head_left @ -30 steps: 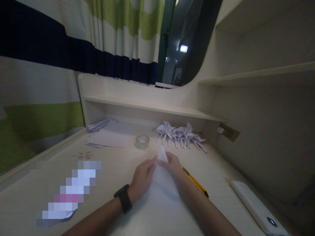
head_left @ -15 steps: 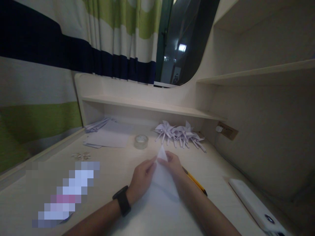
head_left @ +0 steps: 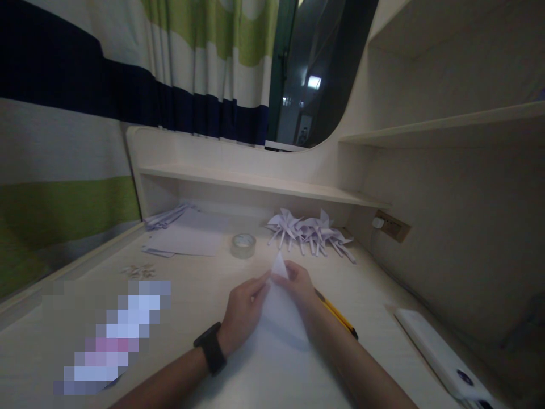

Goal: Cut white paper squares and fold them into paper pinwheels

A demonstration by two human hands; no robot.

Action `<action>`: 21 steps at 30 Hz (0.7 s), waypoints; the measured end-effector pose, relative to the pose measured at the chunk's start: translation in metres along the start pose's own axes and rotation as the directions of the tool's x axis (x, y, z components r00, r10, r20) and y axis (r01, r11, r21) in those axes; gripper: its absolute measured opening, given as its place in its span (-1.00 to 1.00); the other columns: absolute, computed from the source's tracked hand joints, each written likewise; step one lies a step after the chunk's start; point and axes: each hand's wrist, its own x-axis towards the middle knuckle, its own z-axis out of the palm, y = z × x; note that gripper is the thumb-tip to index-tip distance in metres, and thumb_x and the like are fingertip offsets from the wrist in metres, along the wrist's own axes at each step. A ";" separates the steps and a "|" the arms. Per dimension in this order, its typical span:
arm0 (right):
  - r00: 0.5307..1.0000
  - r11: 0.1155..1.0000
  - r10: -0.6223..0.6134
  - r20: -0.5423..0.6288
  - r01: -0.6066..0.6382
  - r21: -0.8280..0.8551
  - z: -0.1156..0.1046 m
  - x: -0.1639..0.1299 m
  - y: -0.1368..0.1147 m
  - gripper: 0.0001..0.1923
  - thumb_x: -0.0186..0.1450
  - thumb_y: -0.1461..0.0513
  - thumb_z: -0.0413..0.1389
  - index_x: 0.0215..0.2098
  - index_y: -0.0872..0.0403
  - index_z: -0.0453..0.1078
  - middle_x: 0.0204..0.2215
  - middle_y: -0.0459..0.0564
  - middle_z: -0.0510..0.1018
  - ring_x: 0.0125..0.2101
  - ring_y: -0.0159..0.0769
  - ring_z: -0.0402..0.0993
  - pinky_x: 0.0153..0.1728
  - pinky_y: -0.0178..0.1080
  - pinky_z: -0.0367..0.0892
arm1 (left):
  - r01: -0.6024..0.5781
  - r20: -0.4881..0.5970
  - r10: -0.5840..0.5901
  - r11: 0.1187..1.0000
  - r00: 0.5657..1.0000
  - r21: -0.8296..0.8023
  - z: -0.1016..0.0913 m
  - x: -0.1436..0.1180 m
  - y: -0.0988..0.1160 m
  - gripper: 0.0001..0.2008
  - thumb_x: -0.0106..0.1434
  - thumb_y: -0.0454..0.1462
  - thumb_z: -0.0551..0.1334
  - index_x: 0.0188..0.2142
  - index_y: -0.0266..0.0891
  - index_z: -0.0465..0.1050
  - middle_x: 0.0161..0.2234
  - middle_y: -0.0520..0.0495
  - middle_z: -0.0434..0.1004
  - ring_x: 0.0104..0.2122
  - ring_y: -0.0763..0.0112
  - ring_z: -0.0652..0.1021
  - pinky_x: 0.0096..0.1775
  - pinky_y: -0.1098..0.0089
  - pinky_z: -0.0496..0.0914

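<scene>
A white sheet of paper [head_left: 281,326] lies on the desk before me, its far end folded to a narrow point. Both hands are closed on it near that tip. My left hand [head_left: 246,304], with a black watch on its wrist, pinches the left edge. On the right edge, my right hand [head_left: 299,281] grips with thumb and bent fingers. Just past the tip stand several white paper pinwheels [head_left: 306,230]. A roll of clear tape [head_left: 243,245] sits beyond my left hand. Partly behind my right forearm lies a yellow and black utility knife [head_left: 338,315].
White paper sheets [head_left: 193,233] are stacked at the back left. Nearer are small pale pieces [head_left: 138,271] and a pixelated object [head_left: 114,341]. On the right rests a white oblong case [head_left: 438,352]. A low shelf [head_left: 255,180] spans the back; a wall socket [head_left: 394,226] is at right.
The view has shifted very slightly. Both hands keep their hold near the paper's tip, with hardly any visible movement.
</scene>
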 end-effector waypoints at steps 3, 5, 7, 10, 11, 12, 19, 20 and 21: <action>0.999 0.999 -0.014 -0.042 0.015 0.033 0.001 0.009 -0.005 -0.58 -0.15 0.02 0.36 -0.45 0.10 0.44 -0.62 -0.12 0.49 -0.64 -0.39 0.33 -0.57 -0.33 0.23 | 0.015 0.010 -0.015 1.000 1.000 -0.005 0.000 0.000 0.003 -0.66 0.33 -0.24 0.07 0.06 -0.20 0.40 -0.11 -0.11 0.56 -0.20 0.32 0.55 -0.16 0.37 0.42; 0.998 0.999 -0.039 -0.055 0.040 0.025 0.001 0.015 -0.008 -0.62 -0.13 0.02 0.34 -0.52 0.12 0.44 -0.68 -0.14 0.44 -0.68 -0.44 0.27 -0.61 -0.36 0.17 | 0.025 0.009 -0.025 1.000 1.000 -0.009 0.000 0.000 0.005 -0.66 0.33 -0.25 0.07 0.07 -0.21 0.39 -0.11 -0.11 0.56 -0.21 0.33 0.55 -0.17 0.37 0.42; 0.997 0.998 -0.065 -0.040 0.065 -0.008 0.000 0.021 -0.011 -0.64 -0.11 0.03 0.34 -0.55 0.12 0.43 -0.68 -0.14 0.43 -0.68 -0.45 0.25 -0.61 -0.37 0.14 | 0.027 0.000 -0.027 1.000 1.000 -0.008 0.000 -0.001 0.006 -0.65 0.33 -0.25 0.07 0.07 -0.22 0.38 -0.11 -0.12 0.56 -0.20 0.33 0.55 -0.16 0.37 0.41; 0.998 0.997 -0.056 -0.026 0.054 -0.052 0.000 0.028 -0.015 -0.63 -0.16 0.03 0.36 -0.55 0.12 0.44 -0.65 -0.12 0.48 -0.66 -0.42 0.28 -0.60 -0.35 0.15 | 0.024 -0.020 -0.024 1.000 1.000 0.012 0.000 -0.002 0.007 -0.65 0.33 -0.25 0.07 0.07 -0.22 0.39 -0.10 -0.13 0.55 -0.19 0.32 0.54 -0.15 0.36 0.40; 0.999 0.997 -0.047 -0.021 0.046 -0.059 0.001 0.030 -0.016 -0.63 -0.17 0.03 0.36 -0.55 0.11 0.44 -0.65 -0.12 0.49 -0.66 -0.41 0.30 -0.60 -0.35 0.15 | 0.023 -0.029 -0.022 1.000 0.999 0.021 0.000 -0.002 0.007 -0.65 0.33 -0.25 0.07 0.06 -0.22 0.39 -0.11 -0.13 0.56 -0.19 0.32 0.54 -0.15 0.36 0.40; 0.999 0.997 -0.042 -0.013 0.041 -0.065 0.001 0.031 -0.017 -0.63 -0.17 0.03 0.36 -0.55 0.11 0.44 -0.64 -0.11 0.49 -0.65 -0.40 0.31 -0.60 -0.35 0.15 | 0.023 -0.040 -0.021 0.999 0.999 0.030 -0.001 -0.002 0.007 -0.65 0.33 -0.24 0.07 0.06 -0.21 0.39 -0.11 -0.13 0.56 -0.20 0.32 0.54 -0.16 0.36 0.40; 0.991 0.985 -0.057 0.122 0.076 -0.158 0.003 0.045 -0.035 -0.70 -0.10 0.07 0.34 -0.56 0.11 0.44 -0.65 -0.14 0.47 -0.66 -0.46 0.29 -0.59 -0.38 0.11 | 0.012 -0.114 -0.005 0.998 0.993 0.061 -0.004 0.000 0.011 -0.65 0.33 -0.23 0.06 0.07 -0.20 0.38 -0.24 -0.08 0.58 -0.29 0.33 0.55 -0.22 0.38 0.40; 0.987 0.983 -0.038 0.157 0.065 -0.170 0.002 0.047 -0.037 -0.70 -0.09 0.07 0.34 -0.54 0.11 0.44 -0.63 -0.12 0.49 -0.64 -0.44 0.32 -0.56 -0.37 0.15 | 0.013 -0.125 -0.005 0.998 0.992 0.061 -0.004 0.000 0.011 -0.65 0.33 -0.24 0.06 0.07 -0.20 0.39 -0.24 -0.08 0.58 -0.28 0.33 0.55 -0.22 0.38 0.40; 0.982 0.982 -0.018 0.190 0.053 -0.181 0.001 0.049 -0.040 -0.70 -0.08 0.07 0.33 -0.53 0.12 0.45 -0.61 -0.10 0.51 -0.62 -0.42 0.35 -0.53 -0.36 0.18 | 0.014 -0.132 -0.006 0.998 0.991 0.060 -0.005 0.000 0.011 -0.65 0.33 -0.24 0.06 0.07 -0.21 0.39 -0.24 -0.08 0.58 -0.28 0.33 0.55 -0.21 0.38 0.40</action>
